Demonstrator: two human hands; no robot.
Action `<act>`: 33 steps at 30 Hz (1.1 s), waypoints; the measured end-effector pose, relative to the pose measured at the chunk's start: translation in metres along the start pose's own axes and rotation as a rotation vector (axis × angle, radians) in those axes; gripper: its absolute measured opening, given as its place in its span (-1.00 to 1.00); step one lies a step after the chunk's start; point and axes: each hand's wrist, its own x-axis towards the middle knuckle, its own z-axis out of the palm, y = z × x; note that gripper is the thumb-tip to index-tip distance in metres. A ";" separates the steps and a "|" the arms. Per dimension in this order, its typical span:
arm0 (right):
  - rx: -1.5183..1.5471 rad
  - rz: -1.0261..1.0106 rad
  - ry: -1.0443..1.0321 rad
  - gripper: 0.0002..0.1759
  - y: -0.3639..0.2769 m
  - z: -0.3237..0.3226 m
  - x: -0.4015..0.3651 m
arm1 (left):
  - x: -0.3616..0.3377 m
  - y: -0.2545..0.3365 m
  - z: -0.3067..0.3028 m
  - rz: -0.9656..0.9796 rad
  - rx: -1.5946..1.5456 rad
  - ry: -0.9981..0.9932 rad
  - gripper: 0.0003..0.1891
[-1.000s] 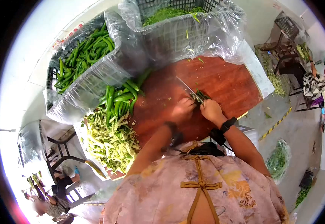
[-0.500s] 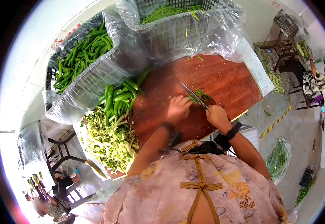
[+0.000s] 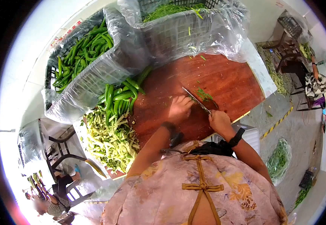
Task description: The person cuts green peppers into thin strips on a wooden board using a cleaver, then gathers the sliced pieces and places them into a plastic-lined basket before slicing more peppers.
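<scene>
Gripping a knife [image 3: 197, 101] by its handle, the right hand [image 3: 220, 122] was closed tight near the middle of a red-brown board [image 3: 232, 82]; the blade slanted away to the left. The left hand [image 3: 180, 108] lay low with fingers bent, just beside the blade; whether it held anything underneath could not be told. A small clump of cut greens [image 3: 204, 94] lay just beyond the knife.

To the left, whole green peppers [image 3: 120, 98] and, nearer the person, a heap of pale green shreds [image 3: 110, 139] crowded the board. Behind them a plastic-lined crate [image 3: 83, 84] full of peppers walled off that side. A second lined crate [image 3: 193, 33], holding thin greens [image 3: 172, 11], blocked the far side.

Red-brown wood showed between the blade's tip and the second crate, and from the right hand to the right edge, where a pale strip [image 3: 259, 62] jutted past. The person's patterned shirt [image 3: 155, 187] was close to the near edge.
</scene>
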 end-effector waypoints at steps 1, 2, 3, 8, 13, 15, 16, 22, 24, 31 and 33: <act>-0.015 -0.010 0.009 -0.77 0.000 0.001 0.001 | 0.000 -0.001 0.000 0.001 0.005 -0.017 -0.62; -0.017 -0.011 0.005 -0.77 0.001 0.003 0.004 | 0.000 -0.001 0.000 -0.003 0.003 -0.017 -0.62; -0.032 -0.032 0.008 -0.77 0.001 0.006 0.010 | 0.000 0.000 -0.003 -0.011 -0.011 -0.029 -0.62; -0.011 -0.135 0.054 -0.76 -0.011 0.019 0.042 | -0.003 -0.002 0.004 -0.034 -0.033 -0.059 -0.60; 0.047 -0.089 0.135 -0.75 -0.005 0.021 0.041 | -0.004 -0.006 0.005 0.037 -0.003 0.031 -0.69; 0.041 -0.050 0.107 -0.75 0.001 0.013 0.031 | -0.006 -0.006 0.005 0.002 -0.021 -0.028 -0.65; 0.037 -0.008 0.082 -0.75 0.002 0.009 0.025 | -0.007 -0.005 0.006 -0.028 -0.041 -0.088 -0.61; 0.029 -0.054 0.059 -0.76 -0.002 0.009 0.002 | -0.005 -0.001 0.001 -0.006 -0.026 -0.064 -0.61; 0.023 -0.038 0.046 -0.76 -0.002 0.009 0.001 | -0.004 -0.001 -0.001 -0.004 -0.049 -0.061 -0.62; 0.011 -0.084 0.015 -0.75 -0.008 0.008 0.023 | -0.004 -0.003 0.001 0.020 -0.079 0.008 -0.68; 0.044 -0.089 0.029 -0.74 -0.016 0.010 0.040 | -0.001 -0.003 0.001 0.017 -0.085 0.014 -0.70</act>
